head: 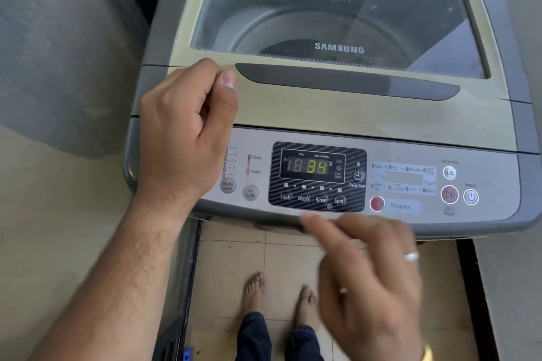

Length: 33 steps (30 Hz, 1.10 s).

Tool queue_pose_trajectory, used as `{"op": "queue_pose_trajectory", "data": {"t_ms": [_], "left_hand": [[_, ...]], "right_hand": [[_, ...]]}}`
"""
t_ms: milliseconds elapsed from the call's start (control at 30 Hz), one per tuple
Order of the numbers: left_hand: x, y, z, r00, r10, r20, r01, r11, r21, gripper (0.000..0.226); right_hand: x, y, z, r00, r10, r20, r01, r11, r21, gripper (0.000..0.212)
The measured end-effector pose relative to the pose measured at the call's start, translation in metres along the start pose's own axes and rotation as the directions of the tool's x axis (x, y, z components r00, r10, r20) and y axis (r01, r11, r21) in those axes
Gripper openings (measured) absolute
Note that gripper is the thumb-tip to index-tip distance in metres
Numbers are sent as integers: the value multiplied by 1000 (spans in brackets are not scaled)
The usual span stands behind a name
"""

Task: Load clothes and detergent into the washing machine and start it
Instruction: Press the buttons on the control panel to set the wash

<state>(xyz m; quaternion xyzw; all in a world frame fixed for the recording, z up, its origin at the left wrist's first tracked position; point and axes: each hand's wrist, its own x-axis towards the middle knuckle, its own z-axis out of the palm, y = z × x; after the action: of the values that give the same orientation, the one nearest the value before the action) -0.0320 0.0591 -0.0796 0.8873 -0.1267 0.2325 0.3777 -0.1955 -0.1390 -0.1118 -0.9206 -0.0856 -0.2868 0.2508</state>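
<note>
Setting the wash from the control panel, lid shut.

My right hand (372,267) hovers nearest me, blurred, grasping nothing, its forefinger stretched out just short of the control panel (495,182). Beyond that fingertip sits the display (312,167) reading 34; off to its far side are the Program button (377,203) and the Start/Pause button (449,194). I judge one firm, square press on the chosen key is best, then check the display. My left hand (187,126) rests loosely curled, holding nothing, on the near left corner of the washing machine (322,114). Farther on, the glass lid (337,17) lies closed over a dark load I cannot make out.
</note>
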Motion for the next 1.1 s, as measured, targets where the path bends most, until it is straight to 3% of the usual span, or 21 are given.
{"op": "queue_pose_trajectory", "data": {"t_ms": [100,267,567,1100], "left_hand": [[1,0,-1,1000,-6,-12,5,999,-32,49],[1,-1,-3,998,-50,-49,45,993,-108,46],[1,-3,-2,997,-56,-49,51,994,-99,47],[1,-3,-1,998,-36,-43,34,997,-63,48]], "right_hand": [[7,-38,24,989,-78,129,77,997,16,46],[13,-55,46,967,-41,252,70,992,-105,61],[19,-56,51,969,-38,246,90,975,-202,58],[19,-53,51,966,-66,251,120,972,-204,53]]}}
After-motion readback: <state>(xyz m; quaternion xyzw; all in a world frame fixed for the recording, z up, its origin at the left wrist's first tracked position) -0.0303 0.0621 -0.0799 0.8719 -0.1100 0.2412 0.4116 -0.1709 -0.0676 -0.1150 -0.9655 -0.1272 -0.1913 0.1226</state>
